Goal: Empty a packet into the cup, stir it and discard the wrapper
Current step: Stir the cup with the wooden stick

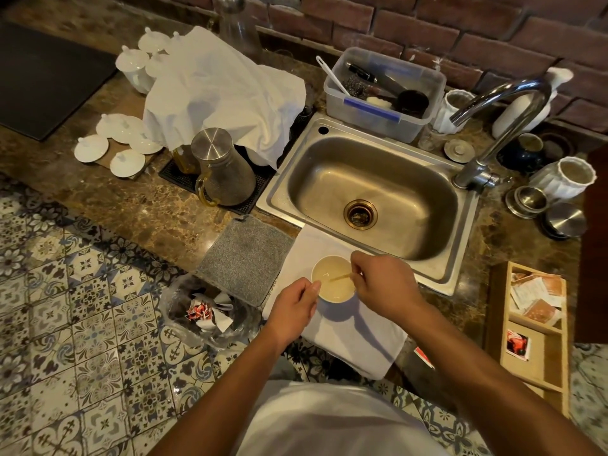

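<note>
A white cup (333, 295) of pale, milky liquid stands on a white towel (358, 337) at the counter's front edge, just before the sink. My left hand (292, 311) grips the cup's left side. My right hand (381, 284) pinches a thin wooden stirrer (342, 276) whose tip is dipped in the liquid. No wrapper shows in either hand. A bin lined with clear plastic (204, 311) sits on the floor left of the cup, with red-and-white wrappers inside.
A steel sink (371, 199) and tap (493, 126) lie behind the cup. A grey mat (246, 258) is left of the towel. A wooden tray (533, 327) with packets stands at right. A metal jug (220, 169), white lids and cloth-covered dishes are at left.
</note>
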